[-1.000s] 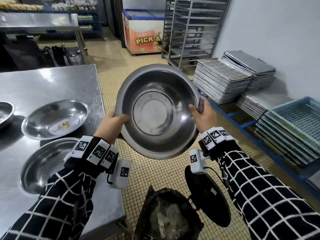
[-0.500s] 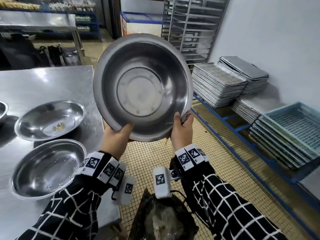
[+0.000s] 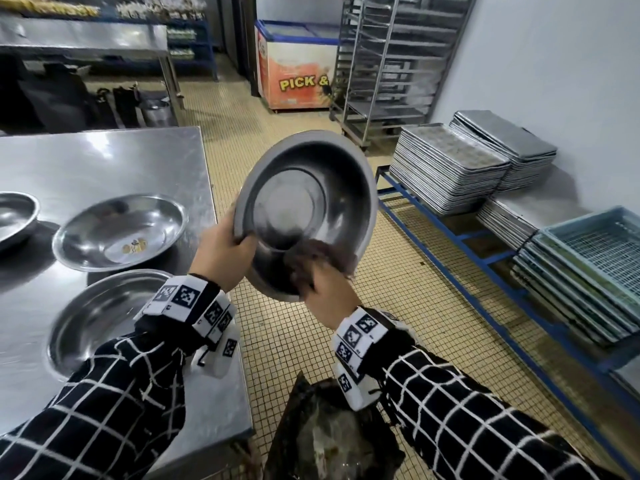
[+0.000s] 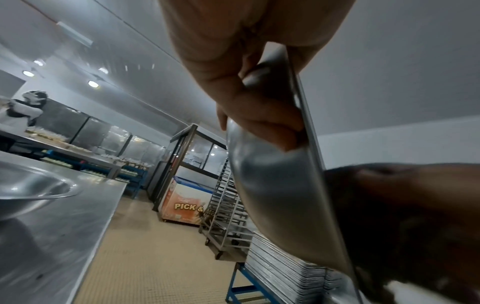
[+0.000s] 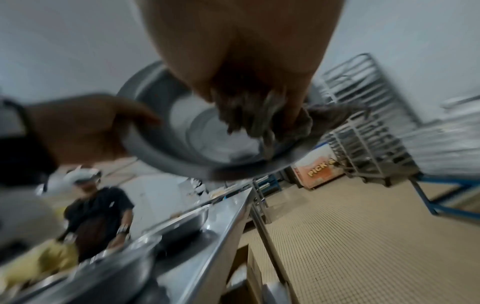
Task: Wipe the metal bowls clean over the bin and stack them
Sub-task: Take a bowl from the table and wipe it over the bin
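Wiping one bowl over the bin — left hand grips its rim, right hand clutches a rag — three bowls on the table seem left, none stacked.

steel table | baking trays stacked | wire rack trolley | chest freezer | blue crates

Four metal bowls are in view: one held bowl raised above a single lined bin, and three on the counter — a bowl with scraps, a near bowl and an edge bowl. Two tray stacks line the wall beside one freezer.
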Tool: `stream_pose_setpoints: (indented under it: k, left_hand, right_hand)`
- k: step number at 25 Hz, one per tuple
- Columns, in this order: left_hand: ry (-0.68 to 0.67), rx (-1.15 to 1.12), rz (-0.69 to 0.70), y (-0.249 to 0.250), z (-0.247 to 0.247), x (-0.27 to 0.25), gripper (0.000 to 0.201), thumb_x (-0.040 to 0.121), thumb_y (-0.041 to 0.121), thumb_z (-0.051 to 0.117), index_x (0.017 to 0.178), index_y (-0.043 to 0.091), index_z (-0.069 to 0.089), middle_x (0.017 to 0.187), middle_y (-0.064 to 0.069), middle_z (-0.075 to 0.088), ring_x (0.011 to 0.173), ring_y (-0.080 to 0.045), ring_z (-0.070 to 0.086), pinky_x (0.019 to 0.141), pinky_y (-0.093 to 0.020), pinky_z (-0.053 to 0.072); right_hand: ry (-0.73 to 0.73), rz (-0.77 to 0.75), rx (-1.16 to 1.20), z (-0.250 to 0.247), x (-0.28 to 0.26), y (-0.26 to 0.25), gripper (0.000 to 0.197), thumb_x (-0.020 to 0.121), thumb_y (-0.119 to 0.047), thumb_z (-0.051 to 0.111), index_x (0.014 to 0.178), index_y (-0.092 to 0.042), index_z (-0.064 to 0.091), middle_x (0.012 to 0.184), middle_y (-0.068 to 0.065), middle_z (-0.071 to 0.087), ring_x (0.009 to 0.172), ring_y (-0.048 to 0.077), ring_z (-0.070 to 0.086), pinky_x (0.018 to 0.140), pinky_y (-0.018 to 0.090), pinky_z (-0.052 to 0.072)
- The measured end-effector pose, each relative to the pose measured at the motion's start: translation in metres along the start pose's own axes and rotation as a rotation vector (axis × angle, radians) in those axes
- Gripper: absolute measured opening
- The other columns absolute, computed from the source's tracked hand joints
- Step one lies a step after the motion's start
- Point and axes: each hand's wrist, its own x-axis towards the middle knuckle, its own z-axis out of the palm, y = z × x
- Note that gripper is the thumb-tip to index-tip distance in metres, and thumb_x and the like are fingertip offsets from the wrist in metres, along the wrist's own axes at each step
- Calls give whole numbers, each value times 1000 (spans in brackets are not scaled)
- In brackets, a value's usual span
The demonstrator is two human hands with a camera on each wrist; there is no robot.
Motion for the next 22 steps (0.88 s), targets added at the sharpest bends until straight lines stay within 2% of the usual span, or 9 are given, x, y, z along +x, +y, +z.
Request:
stream_pose_setpoints:
  k: [3, 5, 6, 9, 11, 13, 17, 20, 22]
  left_hand:
    - [-21, -2, 75, 9, -6, -1, 24, 87, 7, 53, 110, 8, 61, 67, 11, 55, 62, 2, 53, 56, -11, 37]
    - [-4, -22, 81, 14, -12, -5, 14, 87, 3, 53, 85, 14, 60, 61, 10, 52, 55, 10, 51, 51, -5, 36]
    - [10, -38, 75, 14, -13, -8, 22, 86, 1, 53, 75, 20, 55, 60, 9, 51, 53, 12, 49, 51, -4, 36]
    - [80, -124, 7, 11, -11, -13, 32, 84, -2, 54, 65, 23, 47, 58, 4, 48, 50, 4, 47, 48, -8, 36]
    - [134, -123, -42, 7, -6, -11, 23, 85, 2, 54, 67, 17, 49, 59, 3, 47, 54, -5, 44, 48, -12, 34]
    - [175, -109, -66, 7, -3, -10, 8, 84, 2, 52, 82, 9, 55, 60, 5, 47, 54, -6, 41, 48, -10, 33]
    - [192, -149, -56, 4, 2, -14, 40, 83, 1, 50, 123, 6, 53, 69, 11, 50, 56, 9, 49, 50, -4, 34]
    - [208, -212, -83, 2, 1, -18, 34, 83, 2, 50, 116, 7, 55, 73, 13, 53, 60, 12, 49, 53, -2, 34]
    - [199, -230, -115, 2, 0, -20, 20, 84, 5, 50, 101, 14, 56, 72, 10, 53, 62, 4, 50, 56, -7, 37]
  right_hand:
    - [-185, -111, -348, 5, 1, 14, 58, 94, -56, 16, 144, -31, 33, 144, 1, 44, 125, 28, 46, 101, 42, 40]
    - [-82, -175, -564, -8, 2, 29, 65, 94, -57, 9, 148, -25, 27, 148, 0, 39, 132, 27, 40, 103, 44, 38]
    - [-30, -190, -645, -14, 6, 38, 63, 95, -53, 13, 148, -22, 27, 151, 2, 35, 135, 28, 37, 104, 46, 37]
    - [27, -47, -740, -31, 27, 42, 66, 93, -52, 5, 152, -20, 7, 158, 3, 14, 140, 34, 27, 111, 52, 25]
    - [12, 14, -721, -28, 27, 29, 67, 93, -51, 0, 151, -19, 7, 155, 6, 22, 136, 35, 33, 113, 49, 24]
    - [-12, -84, -567, -14, 9, 14, 62, 97, -47, 11, 148, -16, 24, 146, 8, 39, 133, 31, 36, 111, 47, 28]
    - [-18, -181, -194, 10, -27, -12, 51, 98, -45, 24, 140, -21, 42, 135, -1, 49, 126, 14, 39, 111, 29, 25]
    - [75, -115, -415, -1, -22, 8, 51, 99, -47, 23, 141, -22, 39, 139, -3, 45, 132, 13, 34, 116, 36, 20]
    - [139, -7, -483, -17, -17, 28, 54, 99, -47, 26, 144, -18, 31, 148, 1, 35, 140, 17, 23, 118, 44, 13]
